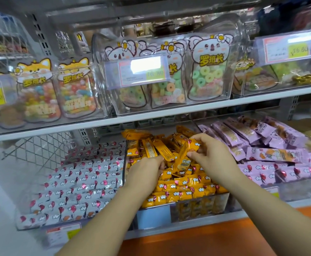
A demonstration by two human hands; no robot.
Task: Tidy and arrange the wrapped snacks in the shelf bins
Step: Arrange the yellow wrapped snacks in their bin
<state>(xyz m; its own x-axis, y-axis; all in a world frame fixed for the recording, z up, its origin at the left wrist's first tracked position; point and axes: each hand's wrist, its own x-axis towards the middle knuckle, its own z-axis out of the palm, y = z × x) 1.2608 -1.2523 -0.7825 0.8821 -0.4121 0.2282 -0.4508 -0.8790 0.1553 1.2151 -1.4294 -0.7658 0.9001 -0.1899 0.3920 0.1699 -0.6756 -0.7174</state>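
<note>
Over the orange bin, both hands work the loose orange snacks heaped at its back. The right hand pinches one packet upright, and the left hand curls round others. Front rows look neat. White snacks left of the bin seem done, while purple snacks right of it lie jumbled.

The single view comes from the person's head, facing the shelving and tipped a little downward. It sits close: both forearms run in from the bottom edge, and the left hand and right hand meet mid-frame at the orange packets on the lower shelf. The upper shelf crosses above, its front edge slanted. The shelving's left end is blurred, so its extent is unclear.
</note>
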